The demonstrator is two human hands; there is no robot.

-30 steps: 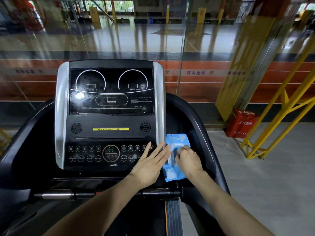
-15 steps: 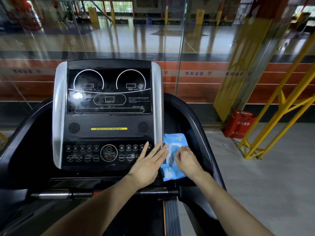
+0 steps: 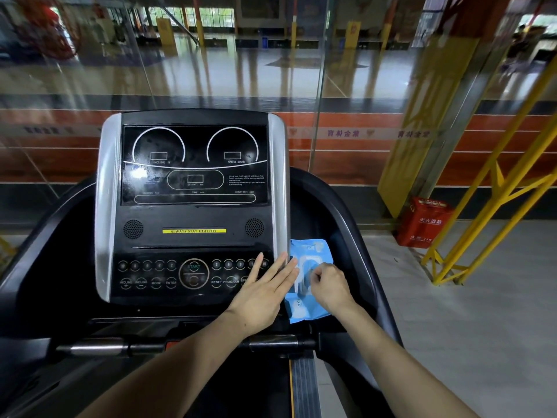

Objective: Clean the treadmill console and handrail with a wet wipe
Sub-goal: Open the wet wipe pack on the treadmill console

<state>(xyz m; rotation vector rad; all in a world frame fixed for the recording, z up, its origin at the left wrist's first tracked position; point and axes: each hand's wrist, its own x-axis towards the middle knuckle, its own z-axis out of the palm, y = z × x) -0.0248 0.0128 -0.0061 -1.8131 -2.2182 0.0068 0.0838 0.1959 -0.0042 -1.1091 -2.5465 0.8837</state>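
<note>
The black treadmill console point(image 3: 193, 218) with silver side strips fills the middle. A blue wet wipe pack point(image 3: 310, 251) lies in the tray just right of it, inside the curved black handrail point(image 3: 346, 224). My left hand point(image 3: 265, 294) lies flat with fingers spread, over the console's lower right corner, its fingertips at the pack's left edge. My right hand point(image 3: 330, 286) rests on the pack with fingers pinched at the white flap in its middle. Whether a wipe is between the fingers is hidden.
A silver and black grip bar point(image 3: 99, 346) runs across below the console. A glass wall point(image 3: 211, 70) stands right behind the treadmill. To the right, on the grey floor, are a red box point(image 3: 423, 223) and a yellow metal frame point(image 3: 494, 212).
Both hands stay at the pack in nearly the same pose. The right fingers have shifted slightly on the flap, and the view has drifted a little.
</note>
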